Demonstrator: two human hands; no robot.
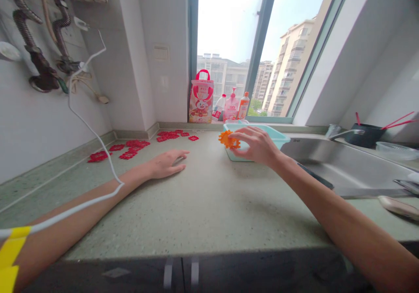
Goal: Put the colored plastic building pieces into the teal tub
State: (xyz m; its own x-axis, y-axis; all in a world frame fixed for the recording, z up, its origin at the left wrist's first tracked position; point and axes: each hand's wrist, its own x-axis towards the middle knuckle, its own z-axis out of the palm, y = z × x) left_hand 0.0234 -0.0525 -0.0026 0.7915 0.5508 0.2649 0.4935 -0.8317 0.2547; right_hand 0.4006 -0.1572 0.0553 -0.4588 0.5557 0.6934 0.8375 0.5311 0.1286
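Note:
My right hand pinches an orange gear-shaped plastic piece between thumb and fingers, in front of the left end of a pale turquoise basin. How many orange pieces are in the grip I cannot make out. On the counter lies my left hand, palm down with thumb and fingers apart, holding nothing. Beyond it are flat red plastic pieces in a loose cluster, with a single red piece to their right. Another group of red pieces spreads toward the left wall.
A steel sink is set into the counter on the right. A white cable hangs down across my left forearm. Along the window sill stand a pink bag, a pink pump bottle and an orange bottle.

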